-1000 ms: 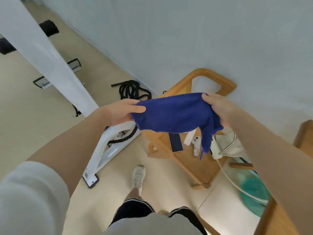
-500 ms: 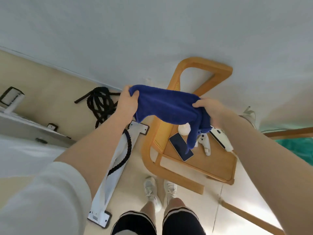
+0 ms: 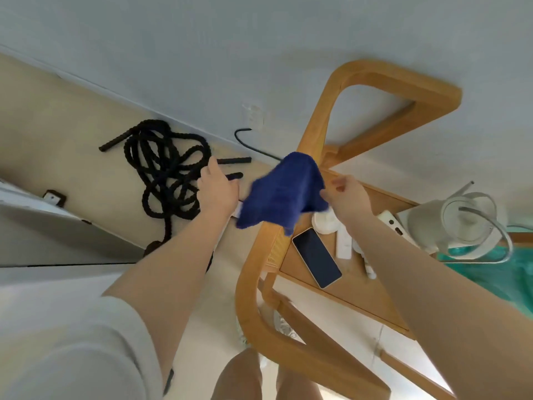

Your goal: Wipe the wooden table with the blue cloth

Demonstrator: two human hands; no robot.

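The right hand [image 3: 347, 197], at centre-right of the frame, pinches the right edge of the blue cloth [image 3: 284, 190] between thumb and fingers. The left hand [image 3: 217, 189], just left of centre, seems to grip the cloth's left edge, though motion blur and the angle of the palm make that hold hard to confirm. Between the two hands the cloth hangs in the air, bunched, with a peak at the top and a loose corner drooping toward the lower middle; its long side runs roughly left to right across the frame.

The wooden table [image 3: 360, 290] lies below and to the right of the cloth, its flat top stretching toward the lower right, its curved frame rising to the upper right. The right hand is the nearer one: it hovers above the table's near corner, while the left hand sits over the floor beside the black rope [image 3: 167, 171]. So the coming move is most likely down and to the right, led by the right hand.

The top is crowded. A phone [image 3: 316, 257] lies just under the cloth's hanging corner, with a white remote [image 3: 344, 246] beside it and a white fan [image 3: 461, 223] at the far right edge. These will probably need shifting or wiping around
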